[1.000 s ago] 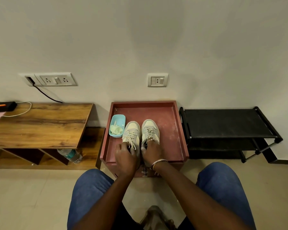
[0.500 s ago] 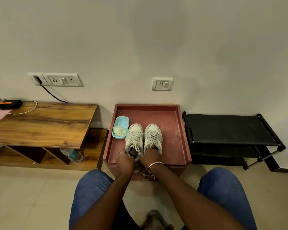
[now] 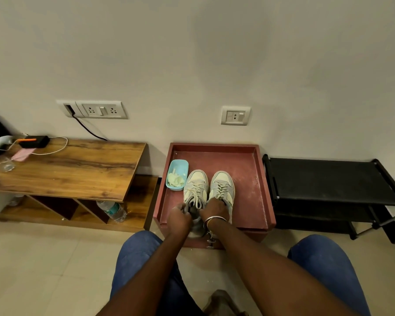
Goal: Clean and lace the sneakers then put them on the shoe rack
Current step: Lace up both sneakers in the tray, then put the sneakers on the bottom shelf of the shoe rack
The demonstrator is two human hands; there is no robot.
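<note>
Two pale grey-and-cream sneakers stand side by side, toes toward the wall, on a red-brown tray-topped stand (image 3: 255,179). The left sneaker (image 3: 195,188) and the right sneaker (image 3: 222,187) both show laces. My left hand (image 3: 179,216) and my right hand (image 3: 212,210) meet over the left sneaker's opening, fingers curled on its lace ends. The heels are hidden behind my hands. The black shoe rack (image 3: 328,179) stands just right of the stand.
A light blue dish (image 3: 177,175) with a pale cloth sits left of the sneakers. A low wooden table (image 3: 66,167) stands to the left, a water bottle (image 3: 112,210) beneath it. My knees in blue jeans frame the tiled floor.
The view has tilted up a little, so everything sits lower. My hands have drawn closer together over the left sneaker's opening; the sneakers stay in place.
</note>
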